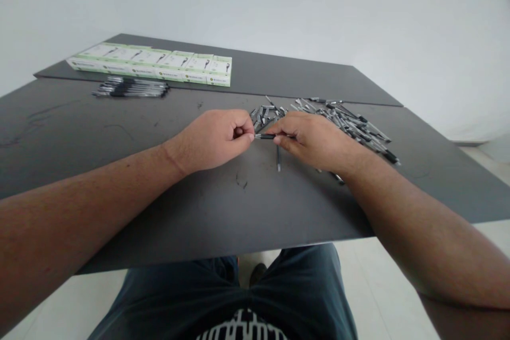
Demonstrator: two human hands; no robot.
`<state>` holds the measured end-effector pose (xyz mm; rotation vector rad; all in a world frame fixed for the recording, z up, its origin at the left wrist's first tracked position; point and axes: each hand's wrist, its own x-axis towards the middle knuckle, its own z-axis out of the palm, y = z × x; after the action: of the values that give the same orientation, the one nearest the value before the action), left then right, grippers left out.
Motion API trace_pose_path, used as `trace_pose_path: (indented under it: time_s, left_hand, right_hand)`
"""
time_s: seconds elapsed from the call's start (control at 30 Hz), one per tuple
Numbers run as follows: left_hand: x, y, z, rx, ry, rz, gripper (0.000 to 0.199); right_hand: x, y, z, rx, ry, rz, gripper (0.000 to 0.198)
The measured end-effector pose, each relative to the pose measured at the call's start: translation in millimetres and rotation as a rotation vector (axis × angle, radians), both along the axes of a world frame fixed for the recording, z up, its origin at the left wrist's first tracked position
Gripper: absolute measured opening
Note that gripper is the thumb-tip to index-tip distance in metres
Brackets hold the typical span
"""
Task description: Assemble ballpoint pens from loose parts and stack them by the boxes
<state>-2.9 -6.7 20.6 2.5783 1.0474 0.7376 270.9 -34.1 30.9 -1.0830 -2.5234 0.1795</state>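
Observation:
Over the middle of the dark grey table, a pen (264,136) with a black grip spans the gap between my two hands. My left hand (217,138) is closed, its thumb and forefinger pinching the pen's tip end. The other end is held between the thumb and fingers of my right hand (314,138). Behind the hands lie small caps (263,114) in a loose heap. A pile of clear and black pens (354,127) spreads to the right, partly hidden by my right hand. One more pen part (278,159) lies just below the right fingers.
A row of white and green boxes (159,66) stands at the back left of the table (223,212). In front of them lies a neat bundle of pens (131,87). The table's near edge runs just above my legs, and a white wall (255,5) rises behind.

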Motion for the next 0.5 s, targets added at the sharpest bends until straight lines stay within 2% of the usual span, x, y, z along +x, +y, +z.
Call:
trace_pose_path:
  time_s: [0.17, 0.33, 0.5]
  left_hand:
    - [-0.6, 0.3, -0.3, 0.021, -0.014, -0.007, 0.022]
    - [-0.1, 0.3, -0.5, 0.036, -0.015, 0.005, 0.022]
    - [-0.7, 0.6, -0.6, 0.023, -0.008, 0.002, 0.023]
  right_hand:
    - [-1.4, -1.8, 0.0, -0.007, 0.042, -0.096, 0.027]
    - [-1.1, -2.8, 4.0, 0.014, 0.039, -0.124, 0.008]
    - [-1.0, -2.1, 5.9, -0.022, -0.025, -0.094, 0.015]
